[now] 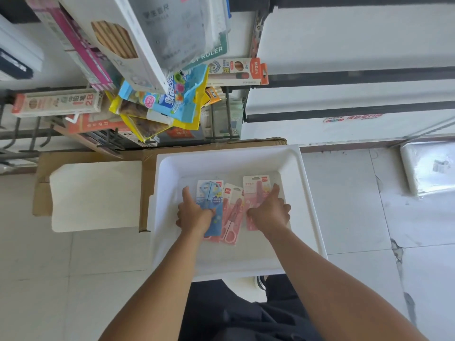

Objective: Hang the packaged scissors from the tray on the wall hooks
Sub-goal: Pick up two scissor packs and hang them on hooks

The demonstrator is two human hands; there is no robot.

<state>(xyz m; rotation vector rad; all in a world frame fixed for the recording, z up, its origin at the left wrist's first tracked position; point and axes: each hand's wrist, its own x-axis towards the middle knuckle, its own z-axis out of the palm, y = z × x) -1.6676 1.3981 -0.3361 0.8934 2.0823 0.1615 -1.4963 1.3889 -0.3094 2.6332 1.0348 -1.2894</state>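
Both your hands are down in the white tray (293, 168), on the scissor packs. Your left hand (194, 215) is curled over the blue pack (209, 193), forefinger stretched along its left edge; it seems to be gripping the pack, though the palm hides the contact. Your right hand (269, 212) lies on the pink pack (256, 190) at the right, fingers bent, forefinger pointing up its edge; whether it has hold of it I cannot tell. Between them a second pink pack (232, 217) lies tilted, its lower left part tucked under the blue one. The wall hooks (37, 134) at upper left are partly hidden behind hanging stationery packets (162, 99).
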